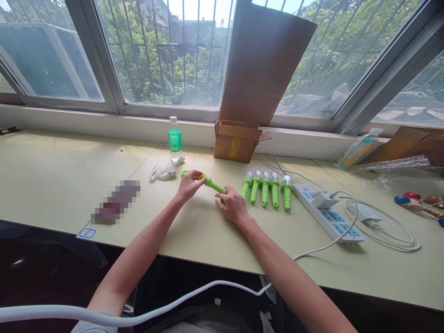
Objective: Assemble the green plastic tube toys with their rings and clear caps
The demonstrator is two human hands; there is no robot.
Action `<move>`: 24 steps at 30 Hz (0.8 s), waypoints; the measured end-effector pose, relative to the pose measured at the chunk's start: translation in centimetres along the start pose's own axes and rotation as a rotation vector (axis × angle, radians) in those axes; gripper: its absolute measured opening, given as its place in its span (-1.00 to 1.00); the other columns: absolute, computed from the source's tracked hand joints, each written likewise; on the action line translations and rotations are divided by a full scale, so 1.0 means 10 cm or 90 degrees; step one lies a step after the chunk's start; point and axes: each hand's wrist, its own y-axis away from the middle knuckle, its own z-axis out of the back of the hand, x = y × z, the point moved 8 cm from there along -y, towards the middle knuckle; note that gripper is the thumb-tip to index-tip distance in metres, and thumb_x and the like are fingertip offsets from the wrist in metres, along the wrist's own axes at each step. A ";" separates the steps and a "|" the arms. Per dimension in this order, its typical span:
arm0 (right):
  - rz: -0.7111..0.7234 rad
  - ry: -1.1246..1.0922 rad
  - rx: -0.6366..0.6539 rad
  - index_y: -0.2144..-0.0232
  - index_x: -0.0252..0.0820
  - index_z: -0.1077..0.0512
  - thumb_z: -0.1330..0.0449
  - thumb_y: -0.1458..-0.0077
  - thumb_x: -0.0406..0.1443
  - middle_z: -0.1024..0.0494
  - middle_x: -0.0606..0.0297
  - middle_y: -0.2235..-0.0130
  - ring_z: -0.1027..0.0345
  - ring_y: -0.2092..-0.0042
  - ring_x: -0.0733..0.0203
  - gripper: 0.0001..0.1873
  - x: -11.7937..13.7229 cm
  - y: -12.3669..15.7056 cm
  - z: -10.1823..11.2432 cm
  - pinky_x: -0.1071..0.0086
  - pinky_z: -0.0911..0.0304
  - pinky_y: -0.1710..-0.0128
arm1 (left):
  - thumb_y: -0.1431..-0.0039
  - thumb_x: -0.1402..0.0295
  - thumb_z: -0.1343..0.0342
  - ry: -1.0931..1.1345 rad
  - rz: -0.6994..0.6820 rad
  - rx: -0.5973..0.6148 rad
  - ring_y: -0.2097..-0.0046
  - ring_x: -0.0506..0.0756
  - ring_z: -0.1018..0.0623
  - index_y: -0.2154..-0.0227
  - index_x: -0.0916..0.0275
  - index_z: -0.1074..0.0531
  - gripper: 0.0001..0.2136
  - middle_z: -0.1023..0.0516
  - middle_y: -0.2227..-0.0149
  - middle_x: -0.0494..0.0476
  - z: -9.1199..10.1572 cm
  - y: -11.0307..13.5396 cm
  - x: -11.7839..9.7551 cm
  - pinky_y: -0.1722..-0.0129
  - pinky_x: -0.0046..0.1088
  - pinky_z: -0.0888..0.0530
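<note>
A green plastic stick-shaped toy (215, 185) lies across the pale table (52, 175) between my two hands. My left hand (189, 185) is closed round its left end, where a yellow part shows. My right hand (233, 205) pinches its right end with thumb and forefinger. Just right of my hands, several like green pieces with clear tops (265, 187) lie side by side in a row. A few clear plastic caps (163, 172) lie to the left, behind my left hand.
A green-labelled bottle (175, 139) and a small open cardboard box (236, 141) stand by the window sill. A white power strip (328, 212) with plugs and coiled cable lies at the right. Colourful wooden toys (418, 202) and a plastic bag sit far right.
</note>
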 end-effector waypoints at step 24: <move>0.102 -0.006 -0.118 -0.14 0.15 -0.26 -0.01 0.03 -0.49 -0.32 0.25 -0.03 -0.29 0.38 0.34 -0.31 0.09 0.04 0.10 0.46 -0.17 0.48 | 0.02 0.28 -0.23 0.002 0.024 0.045 0.21 0.11 -0.53 0.40 0.29 -0.36 -0.78 -0.53 0.30 0.20 0.03 -0.02 0.03 0.20 -0.31 -0.43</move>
